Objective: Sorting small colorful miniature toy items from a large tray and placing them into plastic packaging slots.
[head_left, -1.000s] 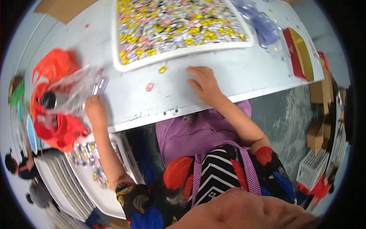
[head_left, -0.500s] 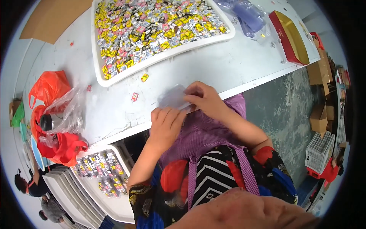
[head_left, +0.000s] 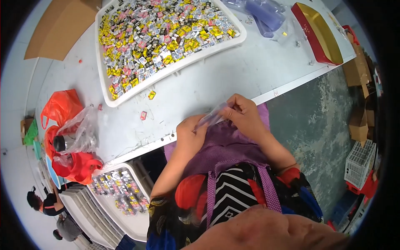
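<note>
Clear plastic (head_left: 213,116) pinched between two hands by the table (head_left: 233,71) edge.
Left hand (head_left: 190,132) and right hand (head_left: 246,119) each grasp an end; squeezing too hard could crease it, while a loose pinch could drop it onto the apron (head_left: 225,143), being so near the rim.

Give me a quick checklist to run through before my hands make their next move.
1. Left hand gripping the clear plastic piece: ok.
2. Right hand gripping it too: ok.
3. Clear plastic piece opened up: cannot tell, fingers cover part of it.
4. Large white tray stocked with small wrapped pieces: ok.
5. No strays outside that tray: not ok, a yellow piece and a red piece lie on the table.
</note>
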Available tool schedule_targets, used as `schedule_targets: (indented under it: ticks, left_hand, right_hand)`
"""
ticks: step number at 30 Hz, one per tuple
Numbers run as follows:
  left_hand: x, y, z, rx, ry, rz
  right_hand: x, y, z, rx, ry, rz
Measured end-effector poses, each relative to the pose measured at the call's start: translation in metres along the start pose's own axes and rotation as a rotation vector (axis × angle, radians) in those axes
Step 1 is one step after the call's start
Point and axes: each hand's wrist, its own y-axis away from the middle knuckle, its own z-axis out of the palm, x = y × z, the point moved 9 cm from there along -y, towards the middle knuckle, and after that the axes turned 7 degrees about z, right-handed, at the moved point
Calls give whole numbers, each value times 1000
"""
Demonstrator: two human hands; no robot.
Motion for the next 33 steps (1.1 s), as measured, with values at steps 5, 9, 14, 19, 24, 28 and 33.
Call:
schedule_targets:
  ticks: [5,9,14,19,24,28,33]
  left_hand:
    - [-16,-2,14,-59,78,-218]
    - [-13,-6,24,-95,492,-127]
    - [-36,-2,25,-220,792,-294]
    - [-35,-1,16,-82,833,-350]
    - [-40,0,13,-14,652,-340]
    - [-36,4,13,10,457,-351]
    - [-37,9,11,90,561,-349]
  right_hand:
    - [-20,3,-7,124,211,-211]
    - [-25,1,-11,134,180,-289]
    - [-23,-14,-71,453,62,-173]
    - [-26,-39,-140,804,598,-282]
    - [-69,-7,-95,961,1042,-692]
    - [-41,-3,-7,128,411,-347]
    - [-16,-12,6,78,165,-133]
